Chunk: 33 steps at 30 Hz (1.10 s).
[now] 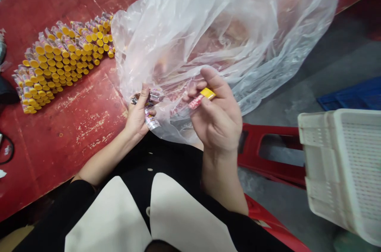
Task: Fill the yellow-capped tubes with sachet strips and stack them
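My right hand pinches a small tube with a yellow cap and a pink-and-white patterned body between thumb and fingers. To its left, my left hand is closed around several shiny plastic wrappers with silver and purple printing; the exact kind is hard to make out. Both hands are over the near edge of a large clear plastic bag, which spreads across the table. Some pinkish pieces show blurrily through the film between the hands.
On the red table, a long stack of yellow-capped tubes in clear wrap lies at the left. A white plastic crate stands at the right beside a red stool. A blue crate is behind it.
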### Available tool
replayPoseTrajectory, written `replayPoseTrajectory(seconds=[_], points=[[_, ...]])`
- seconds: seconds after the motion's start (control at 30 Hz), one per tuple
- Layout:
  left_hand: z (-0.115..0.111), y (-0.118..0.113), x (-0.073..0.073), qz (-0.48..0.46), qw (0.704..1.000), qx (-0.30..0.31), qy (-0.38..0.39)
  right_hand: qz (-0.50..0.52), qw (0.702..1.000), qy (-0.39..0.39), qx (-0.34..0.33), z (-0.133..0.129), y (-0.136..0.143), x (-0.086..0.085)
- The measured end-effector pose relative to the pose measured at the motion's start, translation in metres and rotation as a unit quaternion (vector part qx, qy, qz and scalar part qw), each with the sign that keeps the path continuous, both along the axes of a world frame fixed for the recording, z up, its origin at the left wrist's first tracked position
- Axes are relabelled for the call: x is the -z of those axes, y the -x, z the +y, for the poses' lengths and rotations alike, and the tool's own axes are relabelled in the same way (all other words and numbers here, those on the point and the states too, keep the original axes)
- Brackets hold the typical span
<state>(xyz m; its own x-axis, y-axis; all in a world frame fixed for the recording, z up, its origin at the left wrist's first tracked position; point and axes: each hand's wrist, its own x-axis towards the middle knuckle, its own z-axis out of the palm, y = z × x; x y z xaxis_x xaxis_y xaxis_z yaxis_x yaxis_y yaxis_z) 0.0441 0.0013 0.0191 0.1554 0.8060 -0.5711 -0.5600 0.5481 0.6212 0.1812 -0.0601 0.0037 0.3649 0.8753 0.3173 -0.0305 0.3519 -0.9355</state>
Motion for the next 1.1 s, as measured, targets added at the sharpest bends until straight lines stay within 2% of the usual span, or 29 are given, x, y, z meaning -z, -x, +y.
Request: replayPoseTrajectory(seconds=[0.13,0.23,0.37,0.43,0.53,0.67,0.83,0.9,0.97,1.1], points=[[-0.007,-0.004,-0.003,-0.007,1.0,0.017,0.004,0.019,0.998,-0.051,0.044,0.007,0.01,0.005],[-0.011,-0.007,-0.006,-0.01,0.999,0.029,0.01,0.034,0.989,-0.089,0.113,0.014,0.023,0.013],[-0.01,-0.008,-0.008,-0.036,0.998,0.039,0.027,-0.062,0.958,-0.107,0.257,0.011,0.029,0.022],[-0.009,-0.007,-0.007,-0.047,0.997,0.039,0.036,-0.107,0.946,-0.112,0.284,0.005,0.027,0.025],[-0.011,-0.006,-0.008,-0.044,0.998,0.041,0.029,-0.177,0.939,-0.123,0.269,-0.008,0.022,0.027],[-0.015,-0.004,-0.011,-0.048,0.997,0.049,-0.019,-0.265,0.92,-0.149,0.248,-0.025,0.016,0.025],[-0.017,0.001,-0.012,-0.001,0.997,0.066,-0.041,-0.257,0.958,-0.07,0.11,-0.036,0.012,0.015],[-0.019,0.004,-0.011,0.014,0.996,0.064,-0.068,-0.255,0.963,-0.049,0.075,-0.033,0.013,0.01],[-0.021,0.008,-0.01,0.03,0.993,0.064,-0.095,-0.262,0.961,-0.056,0.067,-0.026,0.017,0.006],[-0.021,0.019,-0.01,0.06,0.989,0.057,-0.125,-0.249,0.958,-0.071,0.12,-0.009,0.033,0.003]])
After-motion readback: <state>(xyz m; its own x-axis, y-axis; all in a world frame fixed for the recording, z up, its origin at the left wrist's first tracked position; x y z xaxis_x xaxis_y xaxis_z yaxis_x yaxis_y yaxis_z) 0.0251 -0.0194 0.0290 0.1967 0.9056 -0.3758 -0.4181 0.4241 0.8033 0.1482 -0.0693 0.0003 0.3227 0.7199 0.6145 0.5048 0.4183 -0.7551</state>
